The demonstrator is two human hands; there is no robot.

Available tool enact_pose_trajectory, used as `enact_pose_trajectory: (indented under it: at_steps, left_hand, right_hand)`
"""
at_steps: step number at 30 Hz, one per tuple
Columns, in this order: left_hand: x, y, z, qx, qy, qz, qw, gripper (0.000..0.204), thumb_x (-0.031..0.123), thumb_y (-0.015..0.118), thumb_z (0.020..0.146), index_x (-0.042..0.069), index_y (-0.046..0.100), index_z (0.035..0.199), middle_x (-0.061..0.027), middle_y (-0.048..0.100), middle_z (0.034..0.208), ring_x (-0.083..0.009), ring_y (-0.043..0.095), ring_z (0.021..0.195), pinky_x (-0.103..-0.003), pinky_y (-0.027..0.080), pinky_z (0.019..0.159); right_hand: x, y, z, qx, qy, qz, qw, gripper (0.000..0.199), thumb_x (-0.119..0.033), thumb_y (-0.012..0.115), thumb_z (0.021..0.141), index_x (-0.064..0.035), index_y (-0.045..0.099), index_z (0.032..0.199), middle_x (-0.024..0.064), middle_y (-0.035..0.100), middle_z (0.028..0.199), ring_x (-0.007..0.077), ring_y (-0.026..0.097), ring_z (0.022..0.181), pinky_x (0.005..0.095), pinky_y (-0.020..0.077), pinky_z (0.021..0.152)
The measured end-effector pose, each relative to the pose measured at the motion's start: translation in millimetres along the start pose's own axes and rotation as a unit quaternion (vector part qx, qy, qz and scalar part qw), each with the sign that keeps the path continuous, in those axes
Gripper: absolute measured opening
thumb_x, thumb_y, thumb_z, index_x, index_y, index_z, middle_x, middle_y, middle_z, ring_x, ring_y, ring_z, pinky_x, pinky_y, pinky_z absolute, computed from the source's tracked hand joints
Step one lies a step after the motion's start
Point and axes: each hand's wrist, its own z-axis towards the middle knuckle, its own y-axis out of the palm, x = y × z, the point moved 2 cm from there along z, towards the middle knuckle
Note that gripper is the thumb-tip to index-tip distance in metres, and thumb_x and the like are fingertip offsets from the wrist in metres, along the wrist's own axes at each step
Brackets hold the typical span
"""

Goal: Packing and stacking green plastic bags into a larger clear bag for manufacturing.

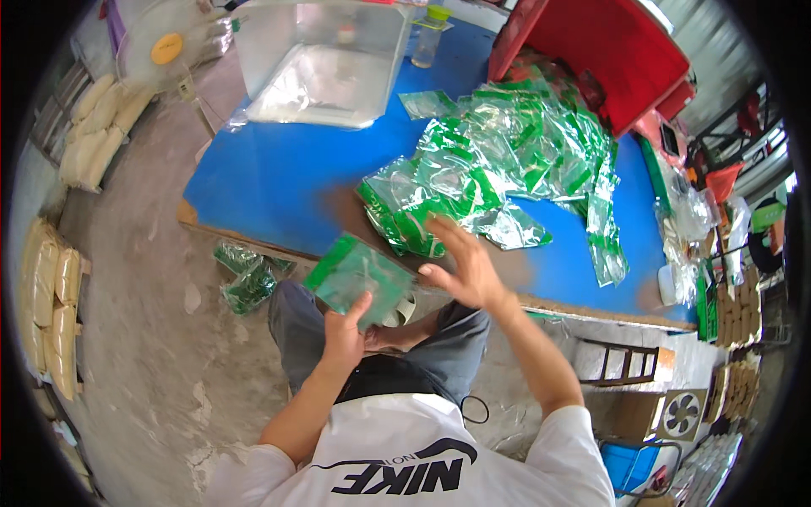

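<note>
Gripping a green-and-clear packet in the left fingers, jutting out ahead. Spreading the right fingers open at the near edge of a packet heap on the blue tabletop, with a red bin beyond; cannot tell if touching.

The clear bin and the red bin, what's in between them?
In the head view, there's a lime-topped clear container, bare blue tabletop and some green-and-clear packets.

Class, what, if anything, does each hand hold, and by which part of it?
The left hand holds a green-and-clear plastic packet by its near edge. The right hand, open by the packet pile, holds nothing.
</note>
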Motion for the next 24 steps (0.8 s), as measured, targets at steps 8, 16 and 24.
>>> enact_pose_trajectory:
  at_steps: [8, 16, 24]
  left_hand:
    - [41.5, -36.6, 0.6, -0.087, -0.012, -0.014, 0.996, 0.048, 0.007, 0.074, 0.087, -0.002, 0.057, 0.131, -0.0091, 0.064, 0.127, -0.0197, 0.062, 0.114, -0.037, 0.049, 0.098]
    - [33.2, -10.6, -5.7, -0.189, -0.018, 0.008, 0.982, 0.051, 0.000, 0.071, 0.087, 0.004, 0.055, 0.134, -0.0081, 0.062, 0.132, -0.0206, 0.059, 0.120, -0.038, 0.047, 0.103]
    - [40.8, -17.4, -9.3, -0.084, 0.159, 0.330, 0.927, 0.045, 0.006, 0.075, 0.085, -0.002, 0.059, 0.126, -0.0073, 0.068, 0.116, -0.0170, 0.063, 0.105, -0.033, 0.050, 0.093]
  right_hand:
    - [12.3, 29.9, -56.9, -0.090, -0.068, -0.020, 0.993, 0.051, -0.015, 0.077, 0.086, -0.0007, 0.058, 0.131, 0.0179, 0.060, 0.135, 0.0334, 0.061, 0.119, 0.0428, 0.0498, 0.099]
    - [-29.1, 49.5, -48.9, -0.052, 0.339, 0.464, 0.817, 0.021, -0.016, 0.066, 0.100, 0.0034, 0.066, 0.107, 0.0009, 0.067, 0.088, 0.0055, 0.057, 0.078, 0.0254, 0.0476, 0.065]
    - [-12.6, 32.1, -11.7, -0.056, 0.312, 0.398, 0.861, 0.038, -0.029, 0.058, 0.105, 0.0035, 0.069, 0.090, -0.0009, 0.058, 0.068, 0.0058, 0.053, 0.062, 0.0255, 0.0447, 0.055]
